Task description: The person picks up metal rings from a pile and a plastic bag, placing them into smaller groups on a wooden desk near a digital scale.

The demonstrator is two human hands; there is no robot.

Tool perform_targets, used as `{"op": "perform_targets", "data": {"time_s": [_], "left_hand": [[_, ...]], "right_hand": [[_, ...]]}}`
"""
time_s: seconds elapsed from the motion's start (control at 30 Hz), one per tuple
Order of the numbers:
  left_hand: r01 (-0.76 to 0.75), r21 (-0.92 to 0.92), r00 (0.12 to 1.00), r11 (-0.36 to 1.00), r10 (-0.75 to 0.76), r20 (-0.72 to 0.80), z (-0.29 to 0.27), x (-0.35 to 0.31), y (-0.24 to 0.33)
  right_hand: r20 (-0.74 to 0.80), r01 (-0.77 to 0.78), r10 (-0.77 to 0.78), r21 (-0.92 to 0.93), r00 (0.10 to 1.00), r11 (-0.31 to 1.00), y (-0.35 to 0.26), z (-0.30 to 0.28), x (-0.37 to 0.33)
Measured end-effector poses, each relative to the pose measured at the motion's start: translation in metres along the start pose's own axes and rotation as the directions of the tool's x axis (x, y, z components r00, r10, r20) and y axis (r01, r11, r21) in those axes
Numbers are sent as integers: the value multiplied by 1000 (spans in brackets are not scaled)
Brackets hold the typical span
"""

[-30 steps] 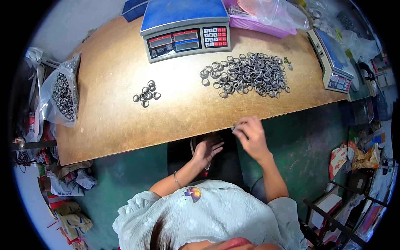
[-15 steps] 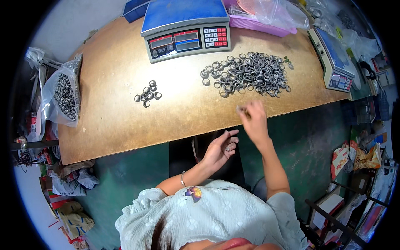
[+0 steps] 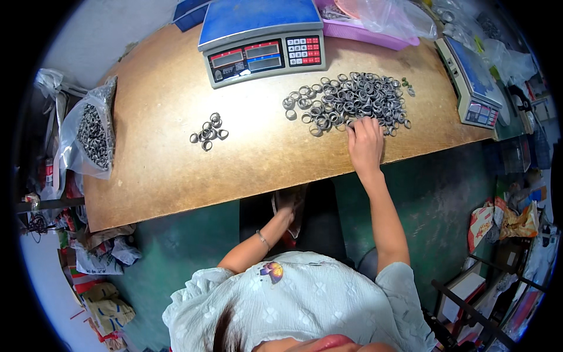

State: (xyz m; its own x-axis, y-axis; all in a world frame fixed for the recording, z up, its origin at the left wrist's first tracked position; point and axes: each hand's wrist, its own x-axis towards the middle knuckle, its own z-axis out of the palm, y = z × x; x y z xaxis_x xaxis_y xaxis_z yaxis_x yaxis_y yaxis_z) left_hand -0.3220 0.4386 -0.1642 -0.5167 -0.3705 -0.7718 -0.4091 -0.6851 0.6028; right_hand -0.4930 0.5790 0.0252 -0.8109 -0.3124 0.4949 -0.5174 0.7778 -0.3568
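A large heap of grey metal rings (image 3: 363,97) lies on the right part of the brown table (image 3: 252,158). At the heap's front edge is my right hand (image 3: 367,146), palm down, its fingers bent and close together among the rings. What its fingertips grip, if anything, is hidden beneath them. My left hand (image 3: 286,206) is low at the table's front edge, above my lap, and its fingers are mostly hidden. A small group of metal rings (image 3: 207,134) sits apart, left of the heap.
A blue-topped digital scale (image 3: 264,58) stands at the back, beside a pink basket (image 3: 369,35). Another scale (image 3: 475,88) is at the right edge. A clear bag of small metal pieces (image 3: 91,132) lies at the left. Green bits (image 3: 406,83) lie beside the heap.
My right hand has moved forward from the table's front to the heap of rings. My left hand has drawn back and down to the table edge.
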Motion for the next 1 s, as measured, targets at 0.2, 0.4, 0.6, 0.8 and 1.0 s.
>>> {"op": "perform_targets", "data": {"time_s": [0.2, 0.4, 0.6, 0.8, 1.0], "left_hand": [[47, 492, 956, 869, 104, -274, -50, 75, -20], [317, -145, 803, 937, -184, 567, 26, -103, 79], [414, -140, 630, 899, -172, 758, 50, -127, 93], [301, -35, 725, 953, -205, 657, 58, -139, 85], [232, -99, 758, 968, -116, 642, 60, -142, 93]], "right_hand": [[113, -36, -11, 407, 994, 913, -22, -20, -32], [286, 70, -273, 562, 918, 824, -41, -54, -59], [25, -125, 123, 297, 992, 947, -11, -27, -27], [-237, -18, -18, -151, 971, 988, 5, -2, 19], [-225, 50, -29, 89, 974, 995, -4, -16, -19]]}}
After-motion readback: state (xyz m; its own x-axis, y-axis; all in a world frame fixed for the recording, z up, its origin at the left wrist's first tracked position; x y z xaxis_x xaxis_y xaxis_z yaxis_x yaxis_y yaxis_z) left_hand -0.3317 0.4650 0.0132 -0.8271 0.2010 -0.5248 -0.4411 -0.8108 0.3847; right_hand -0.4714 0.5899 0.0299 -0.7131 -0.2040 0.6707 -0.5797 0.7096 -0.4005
